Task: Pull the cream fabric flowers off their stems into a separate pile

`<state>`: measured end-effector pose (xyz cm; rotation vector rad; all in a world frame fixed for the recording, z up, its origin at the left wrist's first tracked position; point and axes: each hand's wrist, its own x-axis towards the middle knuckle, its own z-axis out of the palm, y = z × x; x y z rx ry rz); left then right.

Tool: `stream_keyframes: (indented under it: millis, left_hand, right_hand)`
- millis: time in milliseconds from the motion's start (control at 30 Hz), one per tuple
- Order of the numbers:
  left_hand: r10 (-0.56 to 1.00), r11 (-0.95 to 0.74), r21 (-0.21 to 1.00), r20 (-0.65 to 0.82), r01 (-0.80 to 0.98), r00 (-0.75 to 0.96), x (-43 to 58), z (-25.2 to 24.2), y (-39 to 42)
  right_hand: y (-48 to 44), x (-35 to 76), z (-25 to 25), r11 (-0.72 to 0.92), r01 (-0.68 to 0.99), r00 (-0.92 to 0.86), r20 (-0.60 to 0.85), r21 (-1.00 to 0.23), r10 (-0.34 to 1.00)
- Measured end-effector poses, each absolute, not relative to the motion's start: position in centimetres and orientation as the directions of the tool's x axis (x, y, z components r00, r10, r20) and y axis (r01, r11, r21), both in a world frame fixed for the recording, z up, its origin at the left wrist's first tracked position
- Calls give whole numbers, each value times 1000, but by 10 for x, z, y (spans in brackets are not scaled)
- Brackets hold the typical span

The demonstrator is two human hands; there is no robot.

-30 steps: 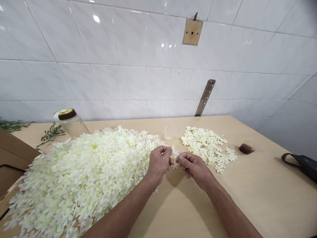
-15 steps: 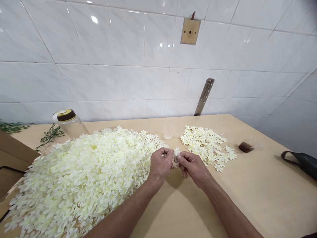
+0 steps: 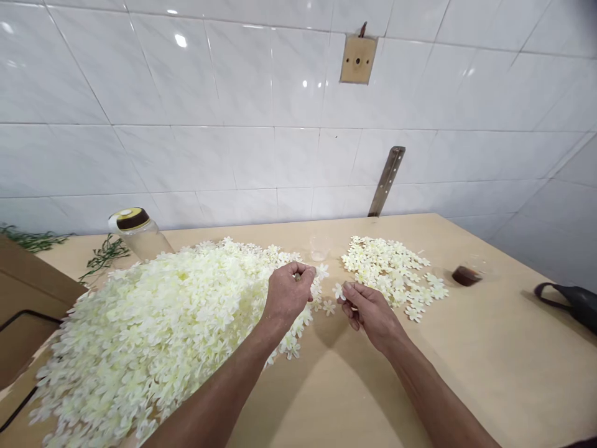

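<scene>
A large heap of white flowers covers the table's left side. My left hand is at the heap's right edge, thumb and index finger pinched together on a white flower that sticks out to the right of the fingertips. Further right, my right hand holds another white flower between thumb and forefinger, its other fingers curled. A loose flower lies on the table between the hands. Beyond my right hand is a smaller spread of pale flowers. The hands are apart.
A small clear cup stands behind the hands. At the back left are a lidded bottle and green stems; a cardboard box is nearer. To the right are a cup of dark liquid and a black strapped object.
My left hand has moved left, away from my right hand. A flower now shows at each hand's fingertips, where earlier both hands met around one spot. The view has shifted slightly.
</scene>
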<state>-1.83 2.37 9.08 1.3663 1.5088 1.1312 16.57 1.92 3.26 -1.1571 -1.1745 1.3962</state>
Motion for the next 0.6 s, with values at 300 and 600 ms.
stream_keyframes:
  millis: [300, 600]
  left_hand:
    - [990, -103, 646, 142, 757, 13, -63, 99, 3]
    - [993, -108, 603, 103, 790, 57, -64, 88, 4]
  right_hand:
    - [11, 157, 39, 107, 298, -228, 38, -949, 973]
    - [20, 168, 22, 159, 714, -112, 113, -681, 987]
